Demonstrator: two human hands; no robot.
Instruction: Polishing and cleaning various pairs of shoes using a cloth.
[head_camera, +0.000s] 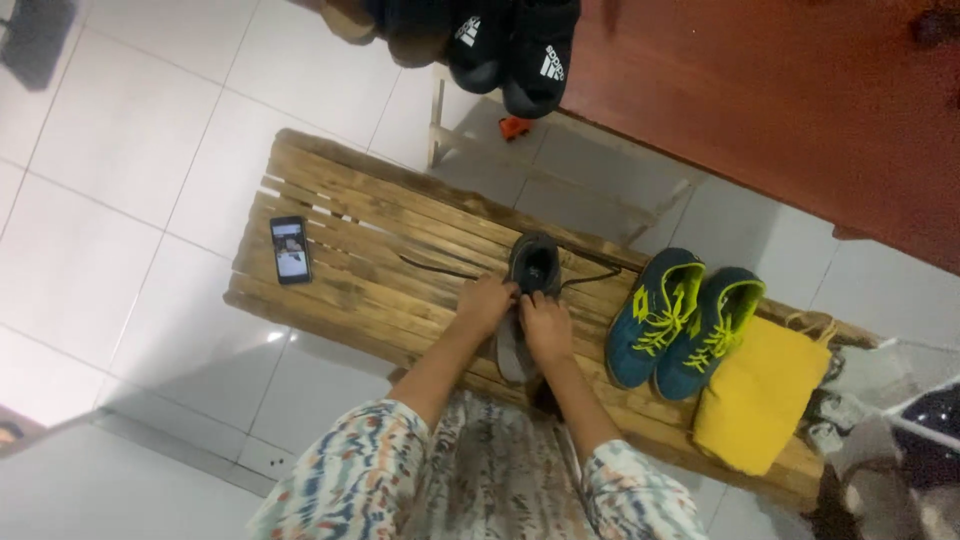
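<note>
A grey shoe lies on a slatted wooden bench, its opening facing up. My left hand and my right hand both rest on the shoe's front part, fingers pinched at its lacing. A dark lace trails out left across the slats, and another end runs right. What exactly each hand grips is too small to tell beyond the shoe and its lace.
A phone with a lit screen lies on the bench's left end. A pair of blue shoes with yellow-green laces and a yellow cloth sit to the right. Black slippers lie on the white tiled floor behind.
</note>
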